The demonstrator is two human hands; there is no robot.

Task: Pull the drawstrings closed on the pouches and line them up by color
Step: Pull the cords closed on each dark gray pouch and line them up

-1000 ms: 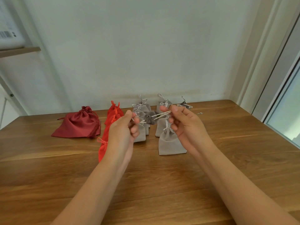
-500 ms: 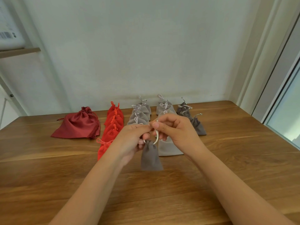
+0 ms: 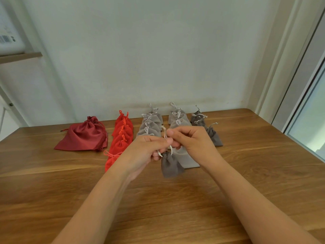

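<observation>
A small dark grey pouch (image 3: 170, 166) hangs above the wooden table (image 3: 246, 182) from its pale drawstring (image 3: 165, 136). My left hand (image 3: 147, 152) pinches the string at the pouch's gathered neck. My right hand (image 3: 191, 140) pinches the string's loop higher up, close to the left hand. Behind them lie rows of closed pouches: bright red pouches (image 3: 123, 132), light grey pouches (image 3: 151, 124) in two rows, and dark grey pouches (image 3: 211, 132) at the right. A larger light grey pouch (image 3: 188, 159) lies partly hidden behind the held one.
A big dark red satin pouch (image 3: 82, 136) lies at the left of the rows. The table meets a white wall at the back. A glass door frame (image 3: 302, 95) stands at the right, and a shelf (image 3: 19, 56) sits at the upper left.
My hands came together and lowered from a wide sideways pull on the strings. The dark grey pouch now hangs below them, its neck gathered, swinging slightly.
</observation>
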